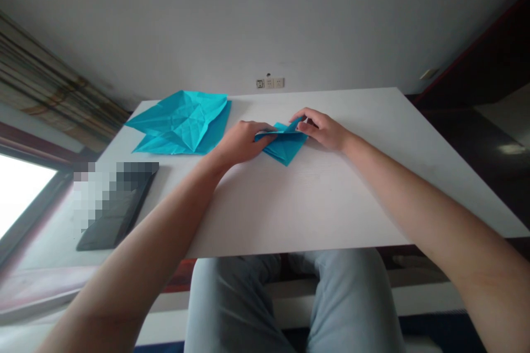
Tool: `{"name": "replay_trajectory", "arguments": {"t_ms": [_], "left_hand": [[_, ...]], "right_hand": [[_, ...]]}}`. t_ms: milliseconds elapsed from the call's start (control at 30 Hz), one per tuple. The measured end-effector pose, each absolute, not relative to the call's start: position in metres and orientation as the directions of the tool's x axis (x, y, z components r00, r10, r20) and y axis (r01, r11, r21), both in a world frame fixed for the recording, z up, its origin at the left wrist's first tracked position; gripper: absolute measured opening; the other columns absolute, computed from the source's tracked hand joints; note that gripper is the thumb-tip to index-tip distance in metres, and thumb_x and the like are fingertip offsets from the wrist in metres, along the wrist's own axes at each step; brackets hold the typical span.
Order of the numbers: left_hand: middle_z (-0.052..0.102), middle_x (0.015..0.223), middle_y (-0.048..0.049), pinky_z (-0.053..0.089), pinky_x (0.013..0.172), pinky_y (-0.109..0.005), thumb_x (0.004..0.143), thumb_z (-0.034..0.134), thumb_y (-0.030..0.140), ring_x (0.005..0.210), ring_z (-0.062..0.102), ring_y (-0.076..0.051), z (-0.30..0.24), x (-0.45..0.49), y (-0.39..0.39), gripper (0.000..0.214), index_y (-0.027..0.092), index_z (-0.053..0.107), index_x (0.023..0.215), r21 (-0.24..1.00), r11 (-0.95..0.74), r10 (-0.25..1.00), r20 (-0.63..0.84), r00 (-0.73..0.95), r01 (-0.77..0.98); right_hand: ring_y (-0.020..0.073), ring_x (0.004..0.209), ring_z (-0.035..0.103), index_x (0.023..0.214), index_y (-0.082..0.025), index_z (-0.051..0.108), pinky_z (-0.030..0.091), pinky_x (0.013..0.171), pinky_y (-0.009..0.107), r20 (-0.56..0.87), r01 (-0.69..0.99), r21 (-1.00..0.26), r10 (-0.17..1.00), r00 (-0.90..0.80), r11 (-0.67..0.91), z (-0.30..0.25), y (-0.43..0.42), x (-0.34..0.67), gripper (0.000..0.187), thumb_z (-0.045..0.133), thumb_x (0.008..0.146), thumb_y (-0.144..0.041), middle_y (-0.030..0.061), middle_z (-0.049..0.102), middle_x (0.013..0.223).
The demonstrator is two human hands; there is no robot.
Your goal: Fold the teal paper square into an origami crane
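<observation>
A folded piece of blue paper [289,148] lies at the middle of the white table, one corner pointing toward me and a flap raised along its upper side. My left hand [247,140] pinches its left end between thumb and fingers. At the right end, my right hand [318,127] grips a narrow upright flap with thumb and forefinger. The paper's underside and the inner folds are hidden.
Creased blue sheets [182,121] lie spread at the table's back left. A dark flat tablet-like object [124,215], partly pixelated, rests at the left edge. The white table [298,209] ends just before my knees; a wall with sockets [269,83] stands behind.
</observation>
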State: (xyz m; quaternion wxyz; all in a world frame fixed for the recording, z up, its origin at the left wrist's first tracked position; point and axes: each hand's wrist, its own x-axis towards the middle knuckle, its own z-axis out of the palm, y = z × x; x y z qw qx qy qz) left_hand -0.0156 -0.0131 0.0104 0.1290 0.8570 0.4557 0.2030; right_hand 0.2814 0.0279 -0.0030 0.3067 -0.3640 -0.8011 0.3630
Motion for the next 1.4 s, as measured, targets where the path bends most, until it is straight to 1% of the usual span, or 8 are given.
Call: {"name": "replay_trajectory", "arguments": {"t_ms": [100,267,433,600,867,1067,1233,1400], "left_hand": [[0.092,0.121,-0.0123,0.059,0.094,-0.04,0.116,0.055,0.057,0.104,0.083,-0.032,0.013,-0.014,-0.015,0.051,0.024,0.09,0.133,0.409,-0.553,0.832,0.238,0.501,0.726],[0.083,0.088,-0.01,0.052,0.08,-0.039,0.121,0.041,0.062,0.08,0.073,-0.026,0.016,-0.011,-0.016,0.062,0.022,0.084,0.1,0.393,-0.537,0.843,0.238,0.482,0.746],[0.081,0.084,-0.0102,0.048,0.076,-0.039,0.121,0.039,0.062,0.076,0.069,-0.026,0.015,-0.01,-0.016,0.063,0.022,0.082,0.1,0.391,-0.501,0.865,0.232,0.444,0.772],[0.08,0.083,-0.0106,0.045,0.072,-0.039,0.121,0.039,0.064,0.073,0.068,-0.025,0.015,-0.01,-0.016,0.064,0.021,0.084,0.103,0.399,-0.483,0.876,0.233,0.423,0.78],[0.08,0.085,-0.0098,0.046,0.073,-0.039,0.119,0.043,0.061,0.074,0.066,-0.025,0.015,-0.009,-0.017,0.059,0.022,0.079,0.094,0.399,-0.511,0.859,0.244,0.45,0.761],[0.084,0.09,-0.0099,0.049,0.075,-0.037,0.119,0.046,0.057,0.077,0.07,-0.025,0.013,-0.009,-0.017,0.054,0.022,0.083,0.1,0.403,-0.5,0.866,0.251,0.433,0.766],[0.088,0.103,-0.0125,0.053,0.079,-0.038,0.115,0.052,0.052,0.081,0.073,-0.026,0.012,-0.012,-0.015,0.046,0.02,0.085,0.111,0.389,-0.47,0.878,0.3,0.373,0.792],[0.089,0.102,-0.0113,0.056,0.083,-0.039,0.108,0.061,0.052,0.092,0.079,-0.029,0.011,-0.014,-0.014,0.04,0.021,0.085,0.109,0.43,-0.467,0.879,0.322,0.352,0.773]], "right_hand": [[0.0236,0.086,0.061,0.117,-0.025,0.074,0.046,0.077,0.037,0.219,0.345,-0.824,0.814,-0.538,0.45,-0.002,0.028,0.281,0.085,0.061,0.094,-0.106,0.0059,0.074,0.101],[0.0188,0.075,0.054,0.12,-0.025,0.074,0.045,0.071,0.035,0.23,0.385,-0.798,0.824,-0.517,0.464,-0.011,0.034,0.28,0.081,0.077,0.088,-0.1,0.0054,0.074,0.104],[0.015,0.073,0.049,0.136,-0.025,0.071,0.046,0.07,0.034,0.236,0.416,-0.747,0.792,-0.563,0.519,-0.017,0.036,0.285,0.076,0.102,0.077,-0.063,0.0053,0.074,0.118],[0.0148,0.075,0.05,0.143,-0.028,0.069,0.048,0.071,0.034,0.255,0.396,-0.724,0.753,-0.606,0.564,-0.015,0.035,0.289,0.083,0.104,0.07,-0.044,0.0059,0.071,0.127],[0.0207,0.084,0.059,0.106,-0.024,0.078,0.05,0.078,0.038,0.246,0.388,-0.718,0.733,-0.634,0.577,-0.008,0.035,0.286,0.053,0.08,0.096,-0.077,0.0064,0.067,0.111],[0.0206,0.08,0.055,0.106,-0.026,0.077,0.048,0.075,0.038,0.282,0.424,-0.662,0.729,-0.624,0.618,-0.016,0.038,0.285,0.024,0.084,0.093,-0.044,0.0061,0.067,0.11],[0.0224,0.081,0.056,0.099,-0.025,0.072,0.045,0.076,0.039,0.311,0.445,-0.609,0.714,-0.627,0.657,-0.014,0.037,0.284,0.01,0.076,0.096,-0.033,0.0058,0.065,0.103],[0.0243,0.084,0.054,0.089,-0.025,0.064,0.045,0.081,0.04,0.34,0.462,-0.559,0.698,-0.63,0.689,-0.013,0.039,0.282,0.011,0.073,0.095,-0.026,0.0051,0.061,0.097]]}}
